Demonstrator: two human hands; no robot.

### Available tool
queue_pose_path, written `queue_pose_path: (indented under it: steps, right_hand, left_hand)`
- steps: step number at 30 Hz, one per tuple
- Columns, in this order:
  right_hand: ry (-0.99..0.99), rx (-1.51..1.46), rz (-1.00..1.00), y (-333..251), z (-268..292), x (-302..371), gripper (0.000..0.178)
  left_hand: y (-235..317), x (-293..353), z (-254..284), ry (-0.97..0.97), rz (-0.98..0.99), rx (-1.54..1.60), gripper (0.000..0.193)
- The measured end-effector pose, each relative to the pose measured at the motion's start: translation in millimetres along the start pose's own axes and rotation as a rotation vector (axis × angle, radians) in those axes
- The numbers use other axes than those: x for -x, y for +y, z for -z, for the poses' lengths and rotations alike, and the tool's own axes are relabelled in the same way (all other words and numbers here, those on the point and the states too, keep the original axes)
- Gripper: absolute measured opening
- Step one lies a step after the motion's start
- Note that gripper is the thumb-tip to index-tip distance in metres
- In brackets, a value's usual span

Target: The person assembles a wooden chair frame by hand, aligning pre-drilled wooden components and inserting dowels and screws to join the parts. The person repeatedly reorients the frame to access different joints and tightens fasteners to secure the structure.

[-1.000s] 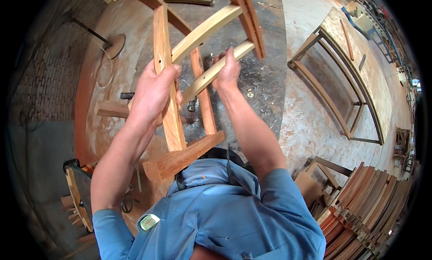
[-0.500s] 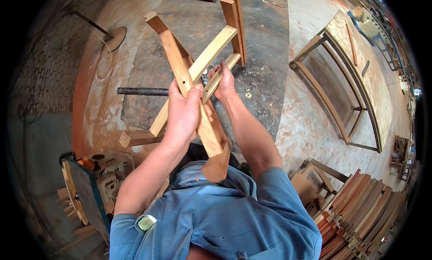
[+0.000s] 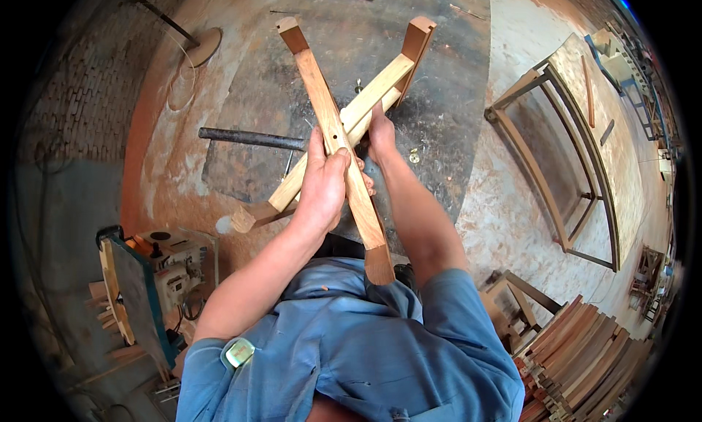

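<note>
In front of me is a wooden X-shaped frame (image 3: 317, 82) of crossed pale bars, with darker end blocks. My left hand (image 3: 322, 184) is closed around the bar that slopes toward me, just below the crossing. Its thumb lies on top near a small dark hole, and its fingertips show on the far side. My right hand (image 3: 381, 135) is closed at the other crossed bar (image 3: 376, 93), right of the crossing; most of its fingers are hidden behind the wood. Beyond the frame, a small metal piece (image 3: 358, 86) shows on the dark board, too small to name.
A black rod (image 3: 252, 138) lies on the dark board (image 3: 446, 78), left of the frame. A small brass-coloured piece (image 3: 414, 156) lies right of my forearm. A machine (image 3: 175, 268) stands at lower left. At right are a large table-like frame (image 3: 530, 148) and stacked wood strips (image 3: 585, 349).
The X-shaped frame has tilted in my hands, so its top faces me more squarely and the lower bar is less exposed. Both hands still hold it. The whole view has shifted slightly.
</note>
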State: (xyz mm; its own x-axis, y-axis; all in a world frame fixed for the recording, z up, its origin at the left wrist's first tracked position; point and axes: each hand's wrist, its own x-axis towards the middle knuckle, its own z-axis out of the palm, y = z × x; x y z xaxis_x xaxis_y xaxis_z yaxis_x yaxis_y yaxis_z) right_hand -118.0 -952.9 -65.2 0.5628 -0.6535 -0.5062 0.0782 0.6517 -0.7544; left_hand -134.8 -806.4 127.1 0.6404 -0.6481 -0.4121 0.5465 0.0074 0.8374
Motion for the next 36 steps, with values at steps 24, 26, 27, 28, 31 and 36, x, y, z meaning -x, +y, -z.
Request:
queue_pose_path:
  steps: [24,26,27,28,31,36]
  right_hand:
    - [-0.134,0.446,0.130,-98.1,10.0,186.4,0.030]
    - [-0.064,0.457,0.123,-99.2,9.4,192.6,0.029]
    - [-0.029,0.454,0.118,-99.0,11.3,196.3,0.028]
    - [0.005,0.451,0.112,-98.7,12.5,199.1,0.027]
    - [0.030,0.489,0.126,-95.4,6.8,204.3,0.025]
    - [0.049,0.382,0.057,-92.4,-2.2,203.3,0.027]
  left_hand:
    - [-33.7,-20.8,254.3,0.102,-0.258,-1.262,0.035]
    - [-46.7,-36.7,240.3,-0.035,-0.295,-1.364,0.041]
    - [-50.1,-41.1,233.2,-0.076,-0.281,-1.396,0.043]
    - [-53.2,-43.9,229.1,-0.117,-0.267,-1.429,0.044]
    - [-72.3,-59.0,238.0,-0.147,-0.232,-1.504,0.033]
    - [-77.6,-64.1,262.8,-0.186,-0.358,-1.366,0.023]
